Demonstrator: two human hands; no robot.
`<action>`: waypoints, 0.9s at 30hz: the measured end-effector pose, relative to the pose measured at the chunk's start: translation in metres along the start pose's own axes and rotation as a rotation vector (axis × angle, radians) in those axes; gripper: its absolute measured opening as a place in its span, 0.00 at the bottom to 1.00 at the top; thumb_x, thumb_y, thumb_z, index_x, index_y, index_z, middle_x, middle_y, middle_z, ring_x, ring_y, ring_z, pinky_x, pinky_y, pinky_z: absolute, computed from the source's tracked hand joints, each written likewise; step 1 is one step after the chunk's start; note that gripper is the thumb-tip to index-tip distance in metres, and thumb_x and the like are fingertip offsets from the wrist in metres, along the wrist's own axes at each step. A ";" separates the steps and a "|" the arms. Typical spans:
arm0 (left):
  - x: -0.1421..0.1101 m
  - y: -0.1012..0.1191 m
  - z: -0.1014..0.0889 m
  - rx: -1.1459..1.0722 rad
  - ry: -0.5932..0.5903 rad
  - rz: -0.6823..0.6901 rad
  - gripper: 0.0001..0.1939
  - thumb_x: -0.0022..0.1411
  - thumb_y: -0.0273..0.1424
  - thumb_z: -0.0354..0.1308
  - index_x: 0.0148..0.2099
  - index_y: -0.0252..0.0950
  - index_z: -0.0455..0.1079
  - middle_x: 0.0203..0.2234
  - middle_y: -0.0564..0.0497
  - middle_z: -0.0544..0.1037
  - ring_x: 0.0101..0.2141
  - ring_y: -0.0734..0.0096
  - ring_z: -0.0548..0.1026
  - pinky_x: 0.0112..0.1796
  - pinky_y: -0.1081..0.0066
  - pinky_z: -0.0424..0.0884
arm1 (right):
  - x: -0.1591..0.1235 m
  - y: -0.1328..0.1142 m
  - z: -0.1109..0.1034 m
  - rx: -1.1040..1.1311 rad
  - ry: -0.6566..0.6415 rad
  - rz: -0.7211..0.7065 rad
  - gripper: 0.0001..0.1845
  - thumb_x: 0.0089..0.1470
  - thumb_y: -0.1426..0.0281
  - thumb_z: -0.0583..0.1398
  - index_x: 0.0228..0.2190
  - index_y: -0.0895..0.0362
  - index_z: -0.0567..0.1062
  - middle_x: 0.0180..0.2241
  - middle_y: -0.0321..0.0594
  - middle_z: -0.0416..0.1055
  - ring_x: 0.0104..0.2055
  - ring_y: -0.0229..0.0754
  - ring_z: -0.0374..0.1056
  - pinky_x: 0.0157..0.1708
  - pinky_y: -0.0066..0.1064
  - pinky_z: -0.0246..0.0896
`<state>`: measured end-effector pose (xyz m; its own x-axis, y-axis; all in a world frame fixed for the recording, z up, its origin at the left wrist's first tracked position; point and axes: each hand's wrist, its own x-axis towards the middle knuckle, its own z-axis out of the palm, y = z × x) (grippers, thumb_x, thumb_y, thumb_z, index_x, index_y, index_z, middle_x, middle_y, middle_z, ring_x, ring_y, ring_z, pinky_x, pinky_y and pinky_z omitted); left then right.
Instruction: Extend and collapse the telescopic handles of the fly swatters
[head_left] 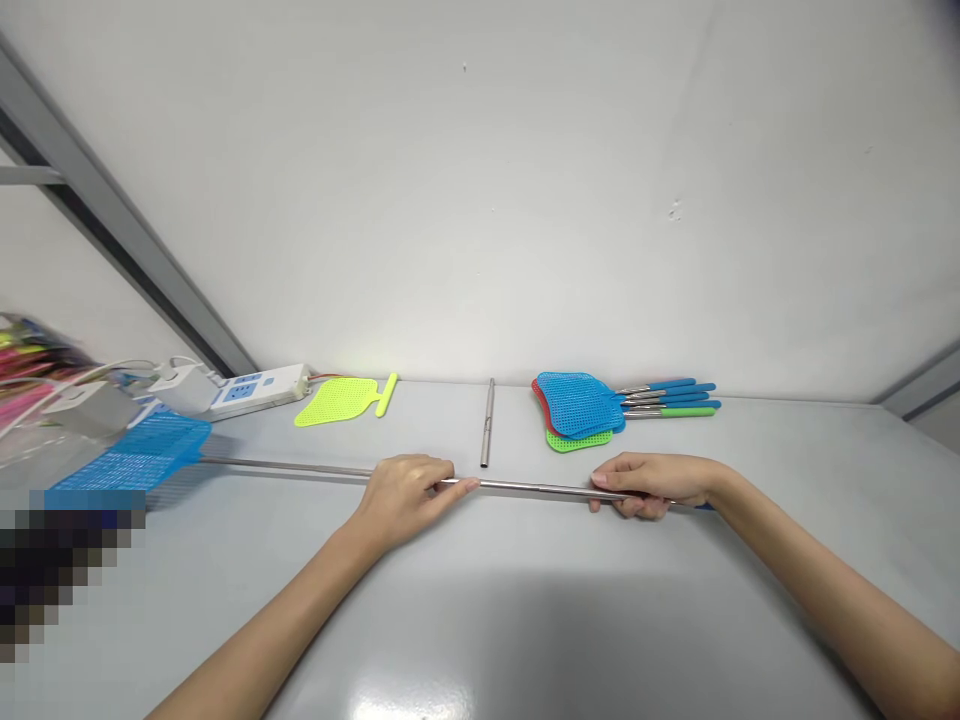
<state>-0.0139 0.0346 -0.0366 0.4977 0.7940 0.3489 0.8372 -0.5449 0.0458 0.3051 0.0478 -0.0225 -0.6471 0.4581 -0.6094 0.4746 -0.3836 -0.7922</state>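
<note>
A blue fly swatter (169,445) with a long, extended metal rod spans the table from left to right. My left hand (409,495) is closed around the middle of the rod, thumb pointing right along it. Near the other end, my right hand (649,485) grips the rod, with a bit of the blue handle showing past the palm. Behind the rod, between my hands, lies a short metal tube (487,425). A pile of fly swatters (581,405) with blue, red and green heads rests beyond my right hand, their handles pointing right.
A yellow-green swatter head (341,400) and a small yellow-green handle piece (387,394) lie at the back left. Beside them sits a white power strip (259,390) with plugged-in adapters (94,408) and cables. Colourful items (37,365) are heaped at far left. A white wall (480,200) borders the grey table (525,620).
</note>
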 end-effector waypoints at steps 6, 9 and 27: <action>0.002 -0.004 0.000 0.014 -0.026 0.049 0.21 0.61 0.42 0.42 0.20 0.35 0.58 0.15 0.55 0.67 0.19 0.77 0.64 0.21 0.75 0.48 | -0.001 0.003 -0.005 0.028 0.006 0.002 0.21 0.51 0.54 0.52 0.35 0.60 0.68 0.16 0.28 0.50 0.15 0.25 0.38 0.11 0.20 0.30; 0.003 -0.006 -0.001 0.027 -0.044 0.073 0.22 0.63 0.38 0.39 0.20 0.35 0.56 0.14 0.55 0.65 0.19 0.77 0.64 0.21 0.74 0.48 | -0.001 0.004 -0.007 0.039 0.002 -0.003 0.21 0.51 0.54 0.52 0.33 0.60 0.67 0.15 0.27 0.51 0.14 0.25 0.38 0.10 0.19 0.30; 0.004 -0.019 -0.006 0.089 0.031 0.137 0.20 0.63 0.35 0.40 0.20 0.35 0.59 0.14 0.55 0.65 0.19 0.77 0.62 0.22 0.74 0.48 | -0.003 0.011 -0.020 0.057 0.005 -0.016 0.19 0.51 0.57 0.54 0.29 0.63 0.68 0.15 0.28 0.52 0.13 0.24 0.38 0.10 0.18 0.32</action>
<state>-0.0287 0.0464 -0.0299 0.6028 0.7043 0.3750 0.7793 -0.6206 -0.0873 0.3244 0.0583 -0.0298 -0.6512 0.4690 -0.5967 0.4292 -0.4209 -0.7992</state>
